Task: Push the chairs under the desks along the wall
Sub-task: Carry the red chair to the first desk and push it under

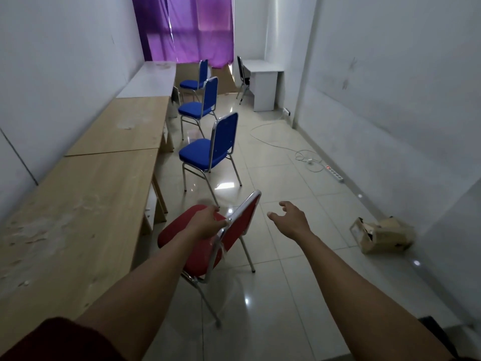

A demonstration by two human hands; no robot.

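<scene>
A red chair [234,230] with a metal frame stands tilted on the tiled floor, just right of the nearest wooden desk [65,217]. My left hand [208,222] grips the top left edge of its backrest. My right hand [289,217] hovers open to the right of the backrest, not touching it. Three blue chairs stand in a row further on: the nearest blue chair [210,149], a second blue chair [200,105] and a third blue chair [196,76], all out from the desks. A second wooden desk [127,126] and a white desk [153,79] follow along the left wall.
A white desk [263,82] with a dark chair [242,76] stands at the back right. A power strip [334,173] and white cable [273,142] lie on the floor by the right wall. A torn cardboard box [380,233] lies at the right. Purple curtain [187,27] at the far end.
</scene>
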